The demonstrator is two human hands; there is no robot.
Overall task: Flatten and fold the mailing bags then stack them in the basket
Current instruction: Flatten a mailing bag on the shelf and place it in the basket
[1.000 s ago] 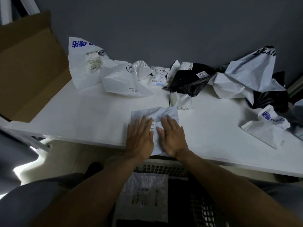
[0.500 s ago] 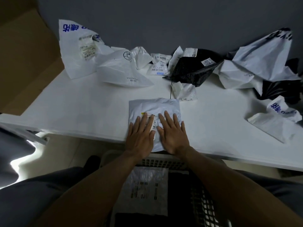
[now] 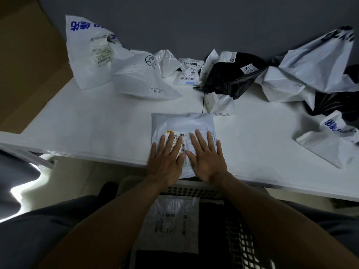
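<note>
your left hand (image 3: 165, 162) and right hand (image 3: 206, 159) lie flat, gripping nothing, on the folded bag (image 3: 182, 127); press outward evenly before lifting it toward the basket (image 3: 192, 189).

Dim room: white table (image 3: 93, 129) set against a grey wall (image 3: 194, 18).
Wall is matte and plain, meeting the table's far edge. Tabletop is smooth and white, its near edge crossing the view from the left side down toward the lower right. A brown cardboard sheet (image 3: 27, 70) rises past the table's left edge, up to the far left corner. Below the near edge is a pale floor (image 3: 77, 179). A bright patch of light (image 3: 23, 189) falls low at left; elsewhere the light is low and cool.
</note>
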